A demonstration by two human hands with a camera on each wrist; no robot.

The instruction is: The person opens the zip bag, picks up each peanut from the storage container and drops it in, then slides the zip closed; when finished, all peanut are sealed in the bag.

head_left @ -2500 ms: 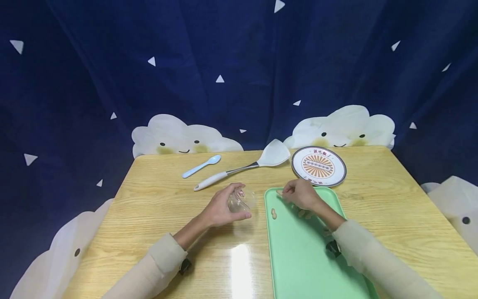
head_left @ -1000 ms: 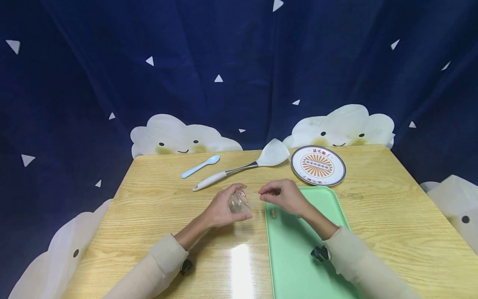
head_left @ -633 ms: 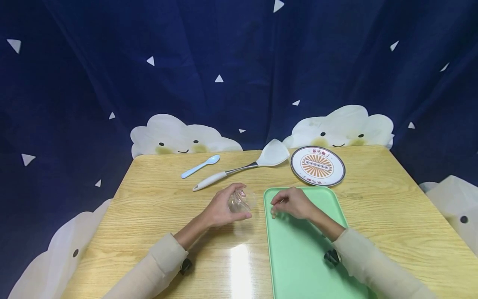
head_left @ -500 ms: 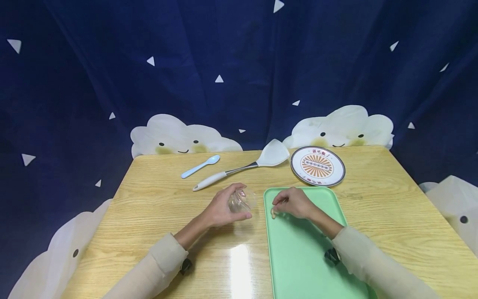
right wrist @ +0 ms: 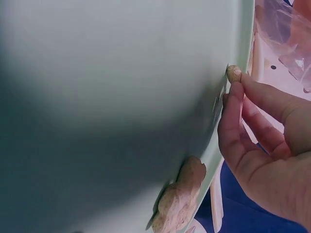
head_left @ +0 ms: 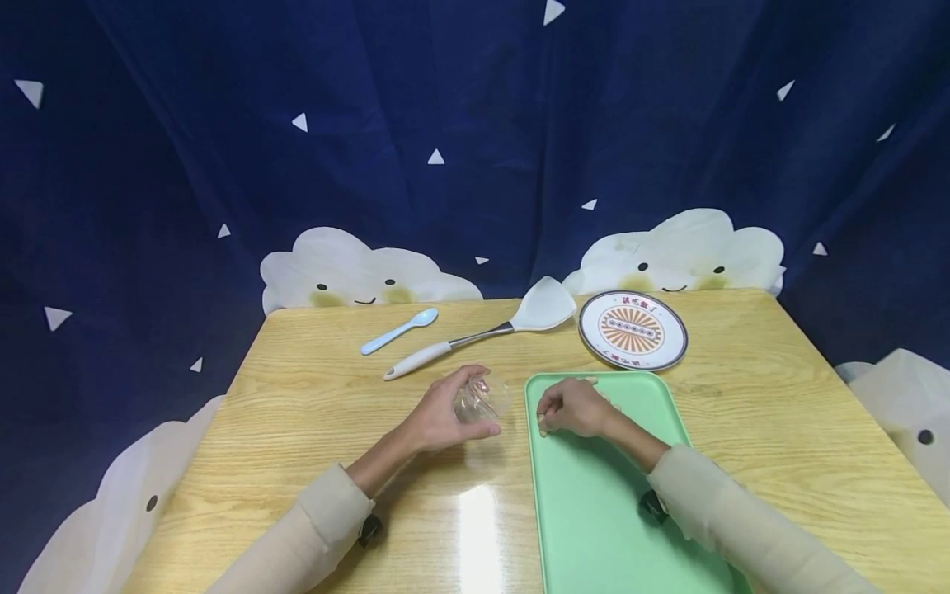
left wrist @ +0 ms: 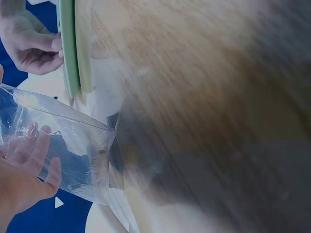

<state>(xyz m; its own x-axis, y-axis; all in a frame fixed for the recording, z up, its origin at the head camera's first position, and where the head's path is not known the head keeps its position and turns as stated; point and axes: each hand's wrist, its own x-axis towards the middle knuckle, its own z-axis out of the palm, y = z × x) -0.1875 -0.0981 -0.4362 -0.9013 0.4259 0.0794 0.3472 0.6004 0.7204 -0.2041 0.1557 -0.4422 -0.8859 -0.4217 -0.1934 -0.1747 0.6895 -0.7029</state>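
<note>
My left hand [head_left: 441, 417] holds a clear plastic bag [head_left: 486, 400] over the table, left of the green tray [head_left: 601, 511]. In the left wrist view, its fingers [left wrist: 36, 153] show through the crinkled plastic. My right hand [head_left: 579, 408] is at the tray's left side, pinching a peanut [right wrist: 234, 74] between thumb and fingertips beside the rim. Another peanut [right wrist: 180, 199] lies along the rim in the right wrist view. Behind the right hand, parts of other peanuts [head_left: 591, 380] show in the head view; the hand hides the rest.
A white spatula [head_left: 545, 305] with a long handle lies behind the hands, and a small blue spoon [head_left: 401, 332] is left of it. A patterned round plate [head_left: 633, 330] sits just behind the tray. A dark blue curtain [head_left: 475, 124] hangs beyond the wooden table [head_left: 297, 396].
My right hand went from the tray's back edge left to the bag, then came back over the tray and took hold of the peanut by the left rim. The left hand stayed in place.
</note>
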